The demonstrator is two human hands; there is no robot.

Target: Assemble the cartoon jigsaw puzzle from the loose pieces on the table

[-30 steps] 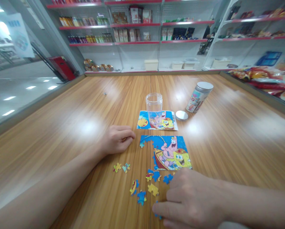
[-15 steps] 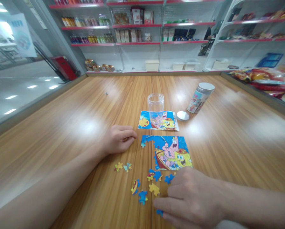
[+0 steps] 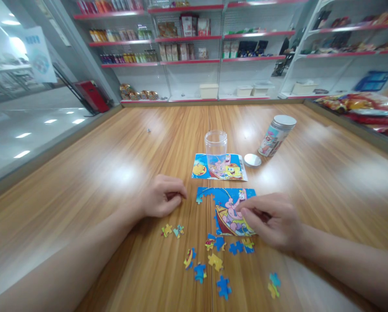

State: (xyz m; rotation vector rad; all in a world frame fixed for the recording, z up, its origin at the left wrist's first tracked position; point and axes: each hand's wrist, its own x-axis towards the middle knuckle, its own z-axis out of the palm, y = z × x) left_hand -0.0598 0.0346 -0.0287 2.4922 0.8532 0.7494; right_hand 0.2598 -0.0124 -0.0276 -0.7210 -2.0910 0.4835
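The partly assembled jigsaw puzzle (image 3: 228, 203) shows cartoon figures in a boat, with a gap at its lower left. My right hand (image 3: 272, 219) is over its right side, thumb and index tips drawn together above the picture; whatever they may pinch is hidden. My left hand (image 3: 164, 196) rests on the table just left of the puzzle, fingers curled, nothing visible in them. Loose pieces lie nearer me: a blue piece (image 3: 224, 287), a yellow piece (image 3: 215, 261), a blue-and-yellow pair (image 3: 274, 285) and several others, including a small cluster (image 3: 178, 231) below my left hand.
Beyond the puzzle lies a printed picture sheet (image 3: 200, 168) with a clear open jar (image 3: 216, 141) on it. Beside them are a silver lid (image 3: 253, 160) and a lidded, labelled canister (image 3: 276, 135). Snack bags (image 3: 366, 108) sit past the right edge; shelves (image 3: 187, 60) stand behind.
My right hand has moved up from the loose pieces to the puzzle, uncovering the blue piece and the blue-and-yellow pair. My left hand stays in place. The view has shifted slightly.
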